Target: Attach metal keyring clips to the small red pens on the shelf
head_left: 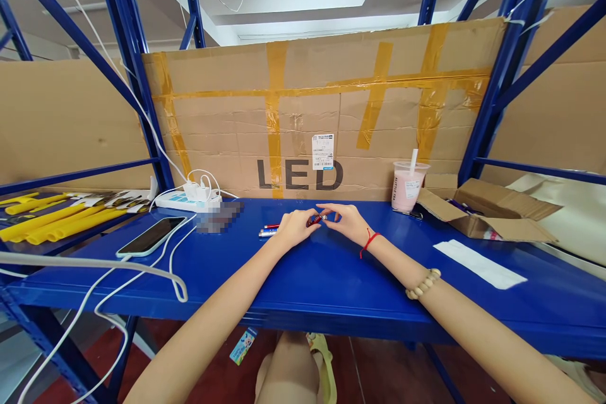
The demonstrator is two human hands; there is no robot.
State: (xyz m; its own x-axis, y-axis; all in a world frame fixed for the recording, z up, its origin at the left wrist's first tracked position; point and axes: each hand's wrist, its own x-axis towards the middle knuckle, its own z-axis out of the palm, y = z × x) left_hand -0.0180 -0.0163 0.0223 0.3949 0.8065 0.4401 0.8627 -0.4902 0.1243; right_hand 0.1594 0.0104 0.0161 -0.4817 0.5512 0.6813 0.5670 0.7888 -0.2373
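Observation:
My left hand (296,228) is closed around a small dark red tube with a silver end (313,221), held just above the blue tabletop. My right hand (348,221) meets it from the other side, its thumb and fingertips curved about the silver end. Part of the tube is hidden by my fingers, and its exact kind is too small to make out. Beside my left hand, a slim red tube (271,226) and a silver one (267,233) lie on the blue table (303,278), partly covered by the hand.
A phone (150,237), white cables and a power strip (189,201) occupy the left. To the right stand a pink drink cup (408,188) and an open cardboard box (487,208), with a white paper strip (479,264) nearer me. A large cardboard sheet (227,132) walls the back.

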